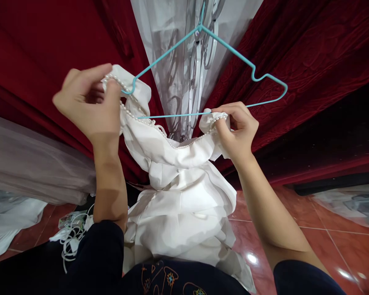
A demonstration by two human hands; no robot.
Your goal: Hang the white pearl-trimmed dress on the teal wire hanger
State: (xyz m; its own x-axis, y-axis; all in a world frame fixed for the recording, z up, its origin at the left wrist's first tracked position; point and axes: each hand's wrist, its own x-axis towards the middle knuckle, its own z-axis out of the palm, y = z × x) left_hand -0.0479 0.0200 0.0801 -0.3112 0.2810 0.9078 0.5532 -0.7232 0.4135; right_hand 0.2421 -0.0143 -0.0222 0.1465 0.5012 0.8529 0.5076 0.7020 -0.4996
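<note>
both grips [87, 102] [235, 127] on white pearl-trimmed garment [178, 184] w/ teal wire hanger [209, 69]

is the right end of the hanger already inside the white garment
No, the hanger's right end sticks out bare past the right hand; only its left end sits in the white garment.

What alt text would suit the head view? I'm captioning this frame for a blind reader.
Two bare hands hold a white pearl-trimmed garment by its neckline at a turquoise wire hanger: the left hand pinches one shoulder over the hanger's end, the right hand grips the other at the bottom bar. Dark red curtains hang behind, above a glossy red tiled floor.
</note>
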